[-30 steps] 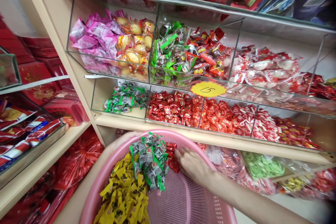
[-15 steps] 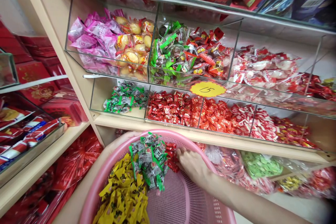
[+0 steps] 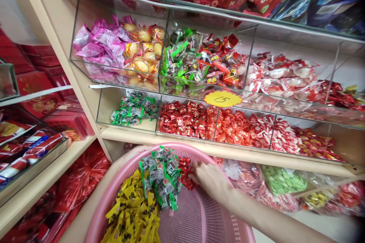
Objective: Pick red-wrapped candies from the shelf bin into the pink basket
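A pink mesh basket (image 3: 95, 212) holds yellow-wrapped candies (image 3: 134, 212) on the left, green-and-clear wrapped candies (image 3: 162, 178) in the middle and a small heap of red-wrapped candies (image 3: 186, 171) beside them. My right hand (image 3: 209, 176) reaches over the basket's right side, its curled fingers at the red candies; what they enclose is hidden. At the basket's far left rim is my left hand (image 3: 141, 150), partly behind the rim and supporting it, with most of its fingers out of sight.
Clear bins of red candies (image 3: 182, 119), green candies (image 3: 134, 108) and pink packets (image 3: 104, 43) line the shelves ahead. A yellow price tag (image 3: 223, 99) hangs on an upper bin. Below the wooden shelf edge (image 3: 171, 139) lie bagged candies (image 3: 283, 178). Red packages fill the left shelves.
The view has shifted slightly, so the shelves sit a little lower and further left. My right hand stays at the red candies, its fingers a little lower. The basket is nearly unmoved.
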The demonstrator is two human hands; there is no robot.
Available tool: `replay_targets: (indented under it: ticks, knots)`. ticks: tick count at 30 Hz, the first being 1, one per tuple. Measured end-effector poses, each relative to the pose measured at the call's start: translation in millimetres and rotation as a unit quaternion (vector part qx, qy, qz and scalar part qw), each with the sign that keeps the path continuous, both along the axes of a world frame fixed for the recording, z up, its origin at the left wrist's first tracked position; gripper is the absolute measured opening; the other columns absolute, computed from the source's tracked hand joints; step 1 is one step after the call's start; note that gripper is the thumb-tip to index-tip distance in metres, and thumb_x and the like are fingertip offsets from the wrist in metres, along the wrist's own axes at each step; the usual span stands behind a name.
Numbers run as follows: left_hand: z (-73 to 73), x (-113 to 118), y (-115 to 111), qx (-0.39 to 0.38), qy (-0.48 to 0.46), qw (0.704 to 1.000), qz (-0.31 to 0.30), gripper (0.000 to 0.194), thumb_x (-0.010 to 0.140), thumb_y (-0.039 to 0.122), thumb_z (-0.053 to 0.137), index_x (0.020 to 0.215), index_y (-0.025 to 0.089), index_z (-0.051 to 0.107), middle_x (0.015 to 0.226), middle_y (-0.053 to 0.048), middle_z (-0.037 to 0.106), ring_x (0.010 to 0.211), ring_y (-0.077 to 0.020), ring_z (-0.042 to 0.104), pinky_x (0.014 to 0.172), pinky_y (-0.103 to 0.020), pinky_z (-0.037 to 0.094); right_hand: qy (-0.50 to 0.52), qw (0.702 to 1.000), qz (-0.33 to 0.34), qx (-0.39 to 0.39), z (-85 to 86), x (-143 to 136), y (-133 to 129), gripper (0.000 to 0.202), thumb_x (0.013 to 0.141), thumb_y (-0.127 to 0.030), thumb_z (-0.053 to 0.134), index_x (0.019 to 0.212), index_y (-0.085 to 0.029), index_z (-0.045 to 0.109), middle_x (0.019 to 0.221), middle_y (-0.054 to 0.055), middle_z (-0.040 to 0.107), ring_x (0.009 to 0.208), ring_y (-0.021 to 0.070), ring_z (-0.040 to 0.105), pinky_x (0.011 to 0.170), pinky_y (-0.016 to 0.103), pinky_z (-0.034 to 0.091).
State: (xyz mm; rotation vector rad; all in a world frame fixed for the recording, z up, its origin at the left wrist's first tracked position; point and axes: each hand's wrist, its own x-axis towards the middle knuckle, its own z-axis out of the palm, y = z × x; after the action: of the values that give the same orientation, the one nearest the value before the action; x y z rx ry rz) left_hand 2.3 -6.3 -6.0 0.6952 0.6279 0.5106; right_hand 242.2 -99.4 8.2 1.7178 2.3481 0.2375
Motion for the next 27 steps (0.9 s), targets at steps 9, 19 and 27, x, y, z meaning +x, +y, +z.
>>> replay_targets:
  ticks: [9,19,27]
  knots:
    - [-6.2,-5,7,-0.046,-0.018,0.998,-0.037,0.033,0.080,0.022,0.050,0.107,0.007,0.061,0.093,-0.007,0.070,0.083,-0.0228,0.064,0.089,-0.033,0.037,0.215,0.966,0.041,0.136,72.2,25,64,0.014,0.085,-0.021,0.043,0.083,-0.014,0.055,0.079,0.006,0.060,0.069,0.0128,0.055,0.059,0.022,0.035]
    - [-8.4,-7,10,-0.045,-0.028,0.998,-0.036,0.032,0.079,0.021,0.049,0.101,0.004,0.063,0.086,-0.008,0.071,0.078,-0.0217,0.065,0.086,-0.032,0.039,0.224,0.971,0.062,-0.053,60.6,40,120,0.010,0.069,-0.012,0.057,0.066,-0.013,0.067,0.064,0.001,0.064,0.060,0.0095,0.054,0.057,0.017,0.036]
    - [-4.8,-3,6,-0.063,-0.024,0.997,-0.043,0.031,0.080,0.023,0.050,0.101,0.003,0.063,0.083,-0.009,0.071,0.076,-0.0207,0.065,0.082,-0.032,0.041,0.255,0.964,0.079,0.006,65.8,44,105,0.017,0.076,-0.014,0.050,0.070,-0.012,0.065,0.074,0.006,0.063,0.068,0.0114,0.054,0.065,0.021,0.037]
